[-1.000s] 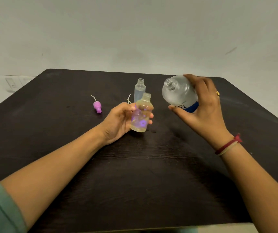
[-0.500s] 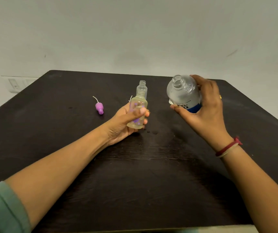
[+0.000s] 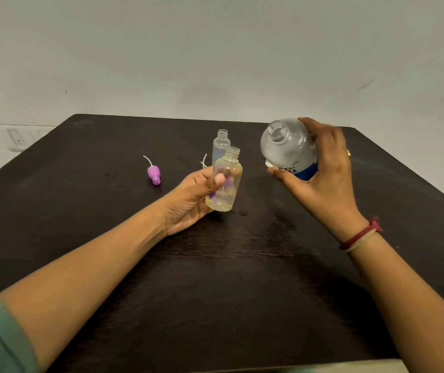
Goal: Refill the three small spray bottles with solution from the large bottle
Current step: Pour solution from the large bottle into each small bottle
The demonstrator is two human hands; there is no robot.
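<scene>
Above the dark table (image 3: 86, 238), the right hand (image 3: 320, 168) grips the large bottle (image 3: 286, 146), mouth tilted left; lower left and apart, the left hand (image 3: 194, 195) clasps an uncapped small bottle (image 3: 225, 184), nearly upright.

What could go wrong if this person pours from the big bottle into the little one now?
1. The large clear bottle with the blue-and-white label in the right hand has a wide mouth, the small clear flower-printed bottle in the left hand a narrow neck: liquid may miss. Drops already lie on the dark table.
2. The uncapped plain small bottle stands right behind; a hand could knock it over.
</scene>
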